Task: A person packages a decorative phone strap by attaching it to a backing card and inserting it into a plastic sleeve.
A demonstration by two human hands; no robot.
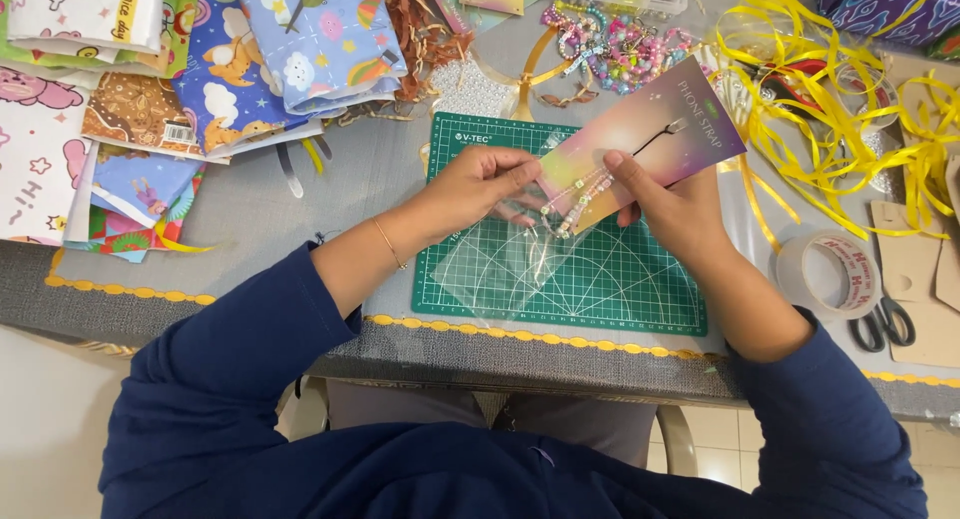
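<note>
I saw the left hand (478, 184) pinching a clear plastic sleeve (500, 264) over the green cutting mat (620, 279). The right hand (660, 204) gripped a long pink-and-yellow card (650, 139) carrying a beaded strap (580, 194).

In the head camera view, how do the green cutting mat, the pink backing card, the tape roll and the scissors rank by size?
1. Green cutting mat, clearly largest.
2. Pink backing card.
3. Roll of clear tape.
4. Black-handled scissors, only partly visible, so their rank against the tape is unsure.

The person wears a dark navy long-sleeved top, both sleeves pushed up the forearms so that wrists and lower arms are bare. A thin gold chain bracelet circles the left wrist. No rings show on the left hand (478, 184) or right hand (665, 204).
</note>
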